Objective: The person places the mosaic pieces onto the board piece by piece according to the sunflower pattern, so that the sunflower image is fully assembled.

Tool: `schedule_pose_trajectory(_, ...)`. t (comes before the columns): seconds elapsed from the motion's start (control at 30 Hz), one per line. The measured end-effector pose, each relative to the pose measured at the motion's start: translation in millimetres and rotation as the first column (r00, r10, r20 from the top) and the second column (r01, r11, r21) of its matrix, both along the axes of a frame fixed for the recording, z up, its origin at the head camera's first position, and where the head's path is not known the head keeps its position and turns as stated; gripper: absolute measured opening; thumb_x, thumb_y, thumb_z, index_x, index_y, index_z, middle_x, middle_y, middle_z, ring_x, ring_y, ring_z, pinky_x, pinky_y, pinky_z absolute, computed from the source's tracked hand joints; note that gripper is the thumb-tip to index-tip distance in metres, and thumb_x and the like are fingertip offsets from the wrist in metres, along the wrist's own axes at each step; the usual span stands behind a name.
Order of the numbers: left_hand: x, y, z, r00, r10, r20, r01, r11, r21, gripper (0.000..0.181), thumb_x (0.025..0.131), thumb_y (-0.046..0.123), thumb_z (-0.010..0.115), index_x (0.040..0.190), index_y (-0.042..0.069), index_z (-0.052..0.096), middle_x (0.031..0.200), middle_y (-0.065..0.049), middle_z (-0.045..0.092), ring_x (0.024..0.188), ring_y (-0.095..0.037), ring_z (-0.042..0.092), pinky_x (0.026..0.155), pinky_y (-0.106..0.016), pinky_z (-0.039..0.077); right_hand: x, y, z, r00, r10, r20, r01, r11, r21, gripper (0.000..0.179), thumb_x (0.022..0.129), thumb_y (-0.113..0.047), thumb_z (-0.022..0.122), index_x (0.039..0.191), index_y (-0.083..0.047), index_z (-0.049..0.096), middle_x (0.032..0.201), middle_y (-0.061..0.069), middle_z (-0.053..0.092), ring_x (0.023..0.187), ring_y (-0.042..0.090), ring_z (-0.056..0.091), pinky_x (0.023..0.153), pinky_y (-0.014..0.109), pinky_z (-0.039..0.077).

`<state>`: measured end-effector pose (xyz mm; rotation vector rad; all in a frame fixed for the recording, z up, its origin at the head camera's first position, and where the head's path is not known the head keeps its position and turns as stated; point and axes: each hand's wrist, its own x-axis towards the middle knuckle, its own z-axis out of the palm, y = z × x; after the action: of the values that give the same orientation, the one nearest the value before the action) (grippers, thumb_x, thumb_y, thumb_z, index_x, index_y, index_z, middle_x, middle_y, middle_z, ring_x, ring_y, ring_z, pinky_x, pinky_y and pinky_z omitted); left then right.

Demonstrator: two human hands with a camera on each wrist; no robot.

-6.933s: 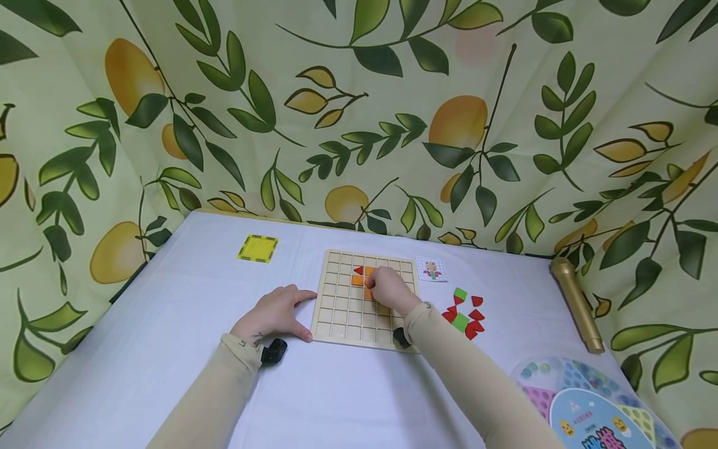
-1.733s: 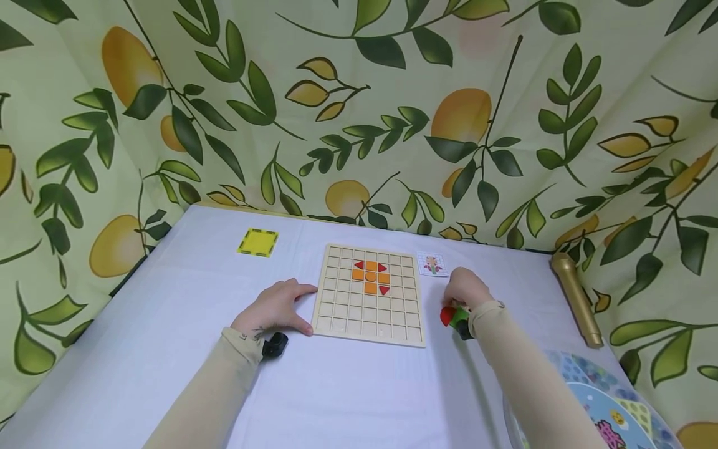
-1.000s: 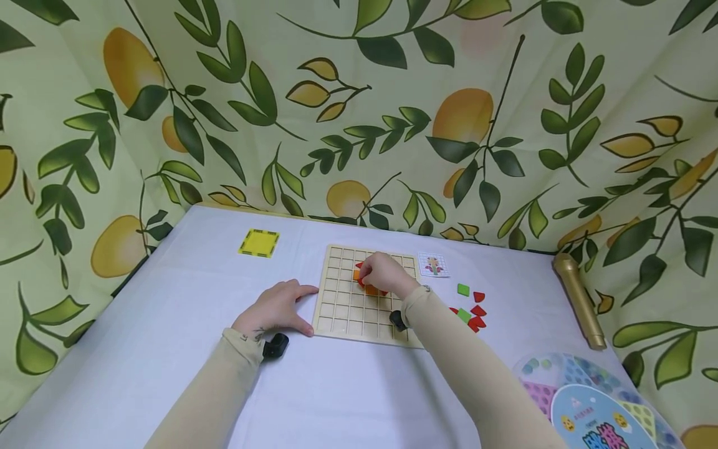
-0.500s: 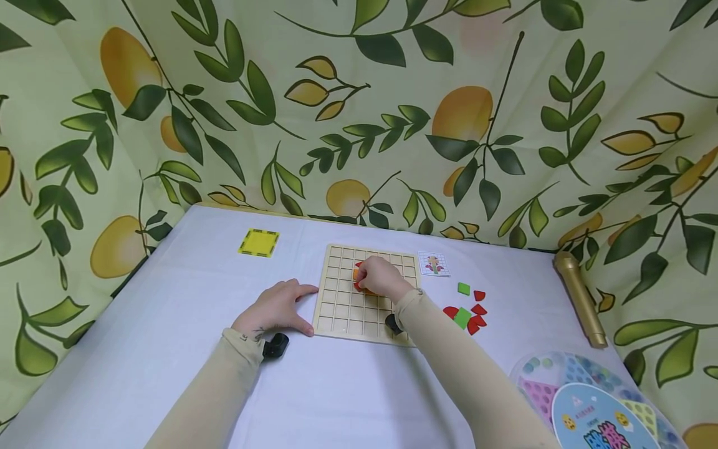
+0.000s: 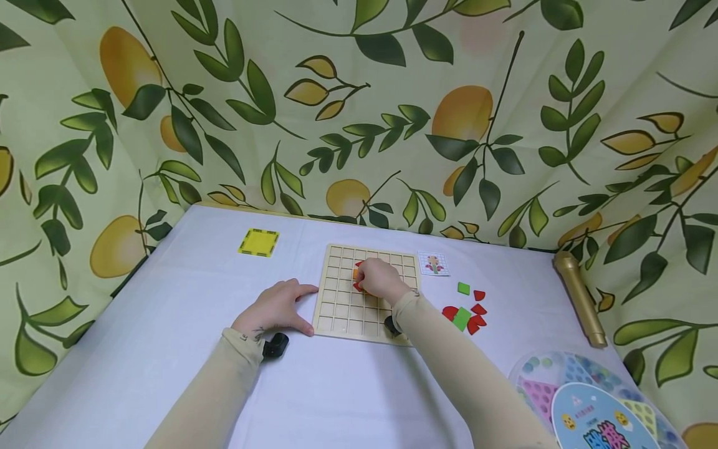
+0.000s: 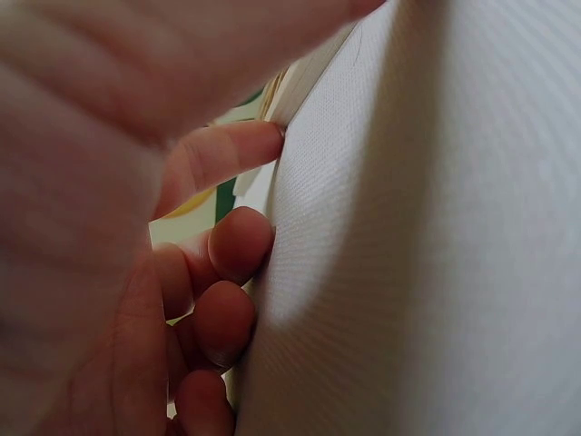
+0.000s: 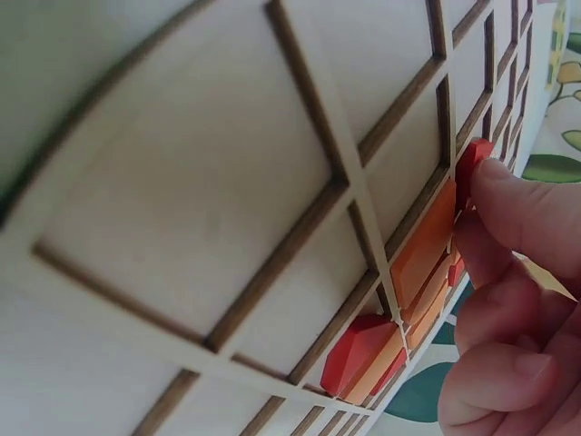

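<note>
My left hand [image 5: 275, 310] rests on the table at the left side of the wooden grid board [image 5: 336, 312], thumb and index finger at its edge. In the left wrist view, the other left fingers [image 6: 241, 245] rest against the white cloth. Over the board, my right hand [image 5: 381, 279] pinches a small red triangular piece [image 7: 470, 171] at a cell left of the orange pieces. The right wrist view shows an orange square [image 7: 425, 245] next to it and another red piece [image 7: 349, 354] lying in the grid. My right hand hides most of the laid pieces in the head view.
Right of the board lie a picture card [image 5: 434, 264], green squares [image 5: 462, 318] and several red pieces [image 5: 478, 310]. A yellow square frame [image 5: 258, 242] is at the back left. A gold cylinder [image 5: 580, 302] and a round game box [image 5: 594, 405] lie on the right.
My right hand has gone from the loose pieces to the board with a red piece and lowered slightly there. Since the oldest frame, more orange and red pieces lie in the grid. My left hand stays put.
</note>
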<state>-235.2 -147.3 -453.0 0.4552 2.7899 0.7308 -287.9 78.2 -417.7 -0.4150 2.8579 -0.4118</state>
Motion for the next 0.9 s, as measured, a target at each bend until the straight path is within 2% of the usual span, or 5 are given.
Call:
schedule_pose_trajectory(0.23,1.2,0.0,2.2,1.000,-0.005,0.000,0.005,1.000,-0.001,0.094,0.045,0.043,0.089,0.130,0.023,0.054,0.090,0.002,0.051,0.082,-0.017,0.044,0.075,-0.033,0.038,-4.6,20.5,17.0,0.997,-0.072,0.000,0.072,0.992,-0.101,0.007,0.084,-0.010,0.062,0.085,-0.010,0.069,0.087,0.002,0.063,0.077,0.018,0.053,0.071,0.032,0.045)
schedule_pose_trajectory(0.43,1.2,-0.4,2.3,1.000,-0.006,-0.007,0.006,1.000,0.003,0.093,0.046,0.043,0.089,0.130,0.023,0.054,0.089,0.003,0.050,0.081,-0.017,0.043,0.073,-0.032,0.038,-13.7,86.7,33.4,0.975,-0.220,-0.031,0.215,0.968,-0.128,0.019,0.086,-0.010,0.060,0.101,-0.002,0.067,0.100,0.012,0.065,0.088,0.024,0.057,0.076,0.038,0.047)
schedule_pose_trajectory(0.6,0.9,-1.0,2.0,1.000,-0.010,-0.015,0.010,1.000,0.006,0.092,0.046,0.042,0.090,0.129,0.022,0.055,0.089,0.003,0.051,0.081,-0.017,0.044,0.074,-0.032,0.038,-12.8,145.6,30.6,0.923,-0.385,0.020,0.385,0.920,-0.067,0.022,0.084,-0.010,0.061,0.104,0.001,0.065,0.105,0.016,0.063,0.090,0.028,0.054,0.076,0.040,0.044)
schedule_pose_trajectory(0.7,0.8,-1.7,1.3,1.000,-0.016,-0.024,0.016,1.000,0.006,0.092,0.046,0.042,0.089,0.129,0.022,0.055,0.090,0.003,0.052,0.082,-0.016,0.044,0.075,-0.033,0.039,-7.7,169.2,25.6,0.898,-0.438,0.052,0.438,0.899,0.003,0.022,0.083,-0.009,0.061,0.102,0.002,0.064,0.103,0.018,0.062,0.087,0.029,0.053,0.075,0.041,0.043)
schedule_pose_trajectory(0.9,0.7,-1.4,0.9,0.999,-0.018,-0.030,0.019,1.000,0.009,0.092,0.046,0.043,0.089,0.129,0.022,0.055,0.091,0.003,0.052,0.083,-0.017,0.044,0.076,-0.033,0.039,0.1,189.3,12.8,0.891,-0.439,0.115,0.430,0.898,0.095,0.021,0.081,-0.009,0.063,0.099,0.001,0.064,0.100,0.016,0.063,0.083,0.027,0.053,0.069,0.039,0.043)
